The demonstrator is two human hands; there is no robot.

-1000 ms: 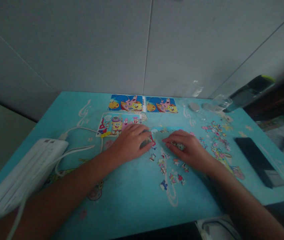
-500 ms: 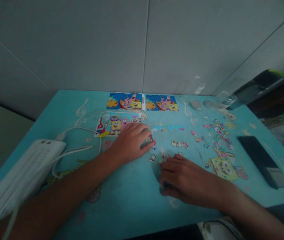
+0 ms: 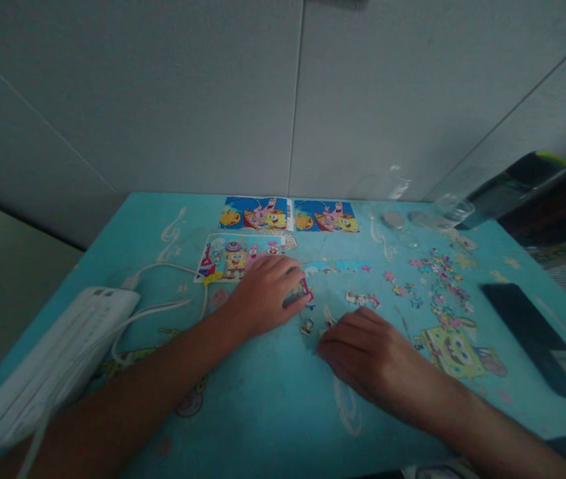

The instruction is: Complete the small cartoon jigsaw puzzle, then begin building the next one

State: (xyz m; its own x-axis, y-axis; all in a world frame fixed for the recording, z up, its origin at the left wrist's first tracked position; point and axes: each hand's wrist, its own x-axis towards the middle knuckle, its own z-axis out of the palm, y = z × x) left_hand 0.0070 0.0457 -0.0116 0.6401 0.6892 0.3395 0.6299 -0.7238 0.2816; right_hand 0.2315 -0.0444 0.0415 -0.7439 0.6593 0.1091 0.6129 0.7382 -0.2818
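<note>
My left hand (image 3: 267,296) rests on the table with thumb and fingers apart, around a small red-edged puzzle section (image 3: 305,286) that it partly hides. My right hand (image 3: 362,349) has its fingertips pinched together low over the table, on a small puzzle piece (image 3: 328,324) that is mostly covered. Just left of those fingertips lies a loose puzzle piece (image 3: 307,326). Beyond the right hand is a short joined strip of pieces (image 3: 362,299). Farther back, a longer blue strip of pieces (image 3: 340,266) lies flat.
Loose pieces (image 3: 445,279) are scattered at right, beside a black phone (image 3: 537,339). Picture cards (image 3: 326,216) lie along the wall; another card (image 3: 235,256) is nearer. A white power strip (image 3: 58,359) with cables lies left. Clear containers (image 3: 452,211) and a dark bottle (image 3: 512,183) stand back right.
My right hand's fingers have drawn together into a pinch near the pieces. My left hand stays around the red-edged section. The whole view has shifted slightly.
</note>
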